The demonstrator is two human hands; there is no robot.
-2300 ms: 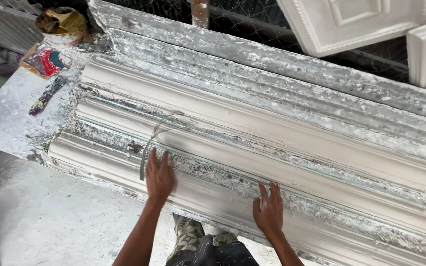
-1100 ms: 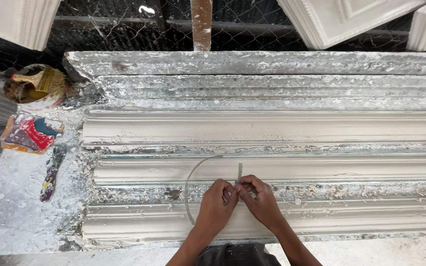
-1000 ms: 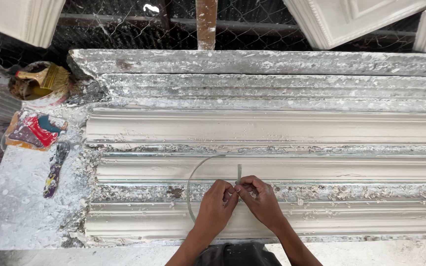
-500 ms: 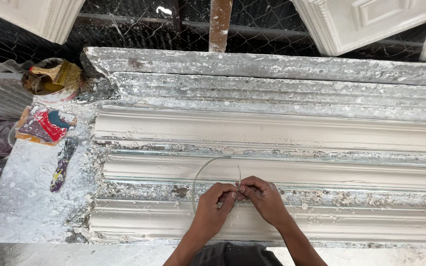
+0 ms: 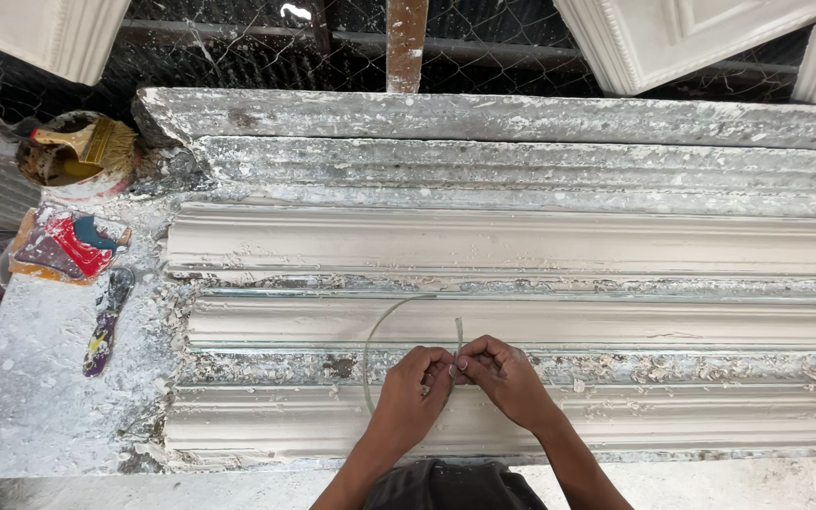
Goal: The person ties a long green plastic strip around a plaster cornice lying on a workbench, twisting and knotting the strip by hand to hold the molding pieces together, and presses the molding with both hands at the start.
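Note:
My left hand [image 5: 413, 392] and my right hand [image 5: 502, 378] meet fingertip to fingertip over the nearer rows of long white plaster mouldings [image 5: 521, 246]. Both pinch a thin pale strip [image 5: 375, 335] that curves in an arc up and left from the hands, with a short end standing up between the fingers. The strip lies over the middle moulding row [image 5: 616, 323]. A crumbly plaster seam [image 5: 663, 368] runs under my hands.
A plaster-caked workbench [image 5: 30, 397] on the left bears a putty knife [image 5: 104, 321], a red and blue package [image 5: 68, 244] and a bowl with a brush [image 5: 77, 151]. Wire mesh [image 5: 238, 47] and white cast panels [image 5: 672, 38] stand behind.
My hands came together from flat and apart on the moulding and now pinch the strip. Over the last second they stay put while the view shifts slightly.

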